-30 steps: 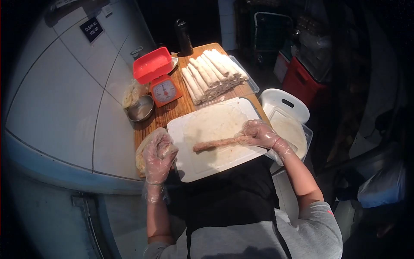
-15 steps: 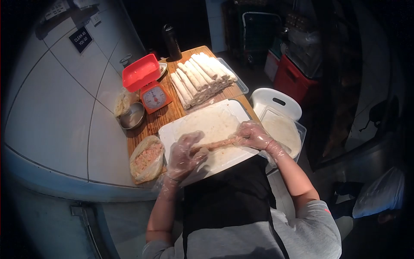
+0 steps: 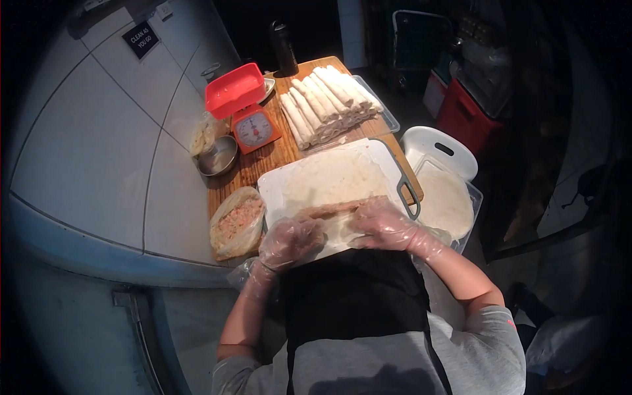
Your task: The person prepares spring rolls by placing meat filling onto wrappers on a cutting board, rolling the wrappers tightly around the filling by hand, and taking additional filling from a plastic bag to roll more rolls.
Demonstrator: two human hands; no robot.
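Note:
A thin pale wrapper (image 3: 332,174) lies on the white cutting board (image 3: 273,178), with a roll of pink minced filling (image 3: 336,207) laid across its near part. My left hand (image 3: 293,240), in a clear plastic glove, is closed at the wrapper's near edge, left of centre. My right hand (image 3: 382,225), gloved the same way, is closed on that edge further right, just below the filling's right end. Both sets of fingertips are partly hidden and slightly blurred. A plastic bag of minced filling (image 3: 238,220) sits left of the board.
Rolled wrappers (image 3: 326,99) are stacked at the back of the wooden table (image 3: 247,169). An orange scale (image 3: 255,128), a red tray (image 3: 235,91), a metal bowl (image 3: 218,157) and a black bottle (image 3: 283,49) stand near the wall. More flat wrappers (image 3: 444,204) lie in a container at right.
Both hands have moved from the ends of the filling to the wrapper's near edge, the right one shifting inward. The filling now lies free of the fingers. The view has shifted slightly.

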